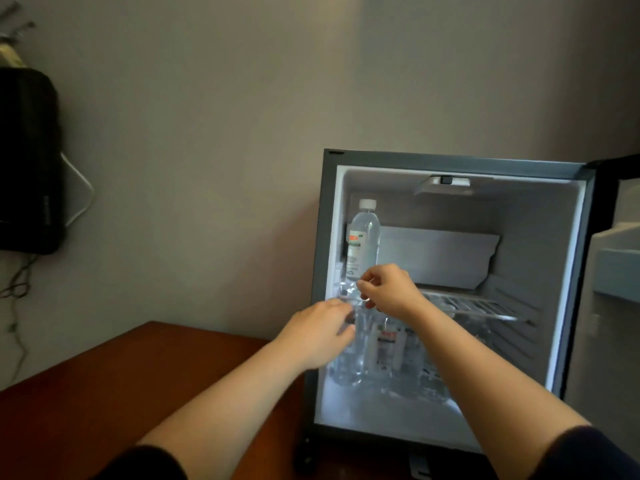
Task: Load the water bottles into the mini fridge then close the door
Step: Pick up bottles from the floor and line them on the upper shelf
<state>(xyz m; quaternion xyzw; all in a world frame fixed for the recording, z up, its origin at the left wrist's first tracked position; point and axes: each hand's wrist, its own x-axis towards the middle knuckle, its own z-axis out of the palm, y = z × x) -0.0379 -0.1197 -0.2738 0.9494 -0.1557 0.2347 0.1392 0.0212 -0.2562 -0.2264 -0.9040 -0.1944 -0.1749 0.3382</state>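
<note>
Mini fridge (325,237): boxy, dark grey frame, smooth white plastic lining lit from inside; it stands open just beyond the fingertips.
Door (614,278): swung wide, well to the right of both hands, with a pale moulded shelf on its inner face.
Held bottle (347,293): clear, thin, crinkly plastic, blurred; it sits between the two hands at the left edge of the fridge opening.
Left hand (320,336): fingers and thumb curl round the held bottle's upper part from the left side.
Right hand (389,289): fingers (367,287) clenched in a pinch on the top of the held bottle.
Upright bottle (363,237): slim, transparent, white ribbed cap, a label with a red and green band; it stands inside at the back left, just above the right fingertips.
Lower bottles (408,375): several clear ones with white and red labels on the fridge floor, below and behind the fingers; too blurred to count.
Wire shelf (485,308): thin metal bars, to the right of the right knuckles.
Table (121,393): smooth reddish-brown wood, under the left forearm.
</note>
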